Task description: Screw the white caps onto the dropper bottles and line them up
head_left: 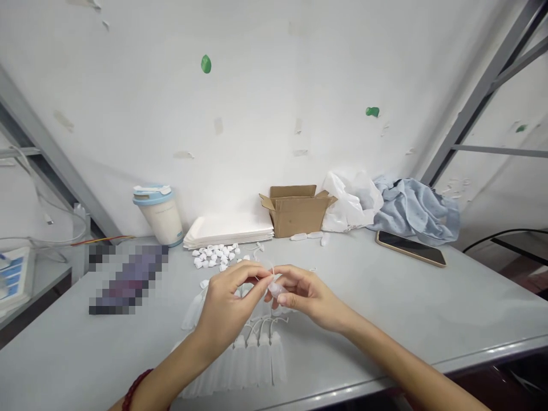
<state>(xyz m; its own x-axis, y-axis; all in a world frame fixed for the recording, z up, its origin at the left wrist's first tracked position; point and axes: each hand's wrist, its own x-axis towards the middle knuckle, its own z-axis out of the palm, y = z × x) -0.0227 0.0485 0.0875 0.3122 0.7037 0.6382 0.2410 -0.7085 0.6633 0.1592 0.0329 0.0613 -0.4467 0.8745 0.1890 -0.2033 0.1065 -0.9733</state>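
My left hand (231,299) pinches a thin white cord between thumb and fingertips. Close against it, my right hand (314,297) is closed around a small translucent plastic tube (278,289), at whose top the fingertips of both hands meet. Below my hands, several translucent tubes (252,359) lie side by side in a row with white cord loops at their upper ends. More tubes (192,311) lie behind my left hand, partly hidden. Small white caps (212,255) are heaped just beyond it.
At the back of the grey table (385,319) stand a lidded cup (162,217), a stack of white sheets (231,230), an open cardboard box (299,217), a white plastic bag (353,200) and a bunched blue cloth (417,208). A phone (411,249) lies on the right.
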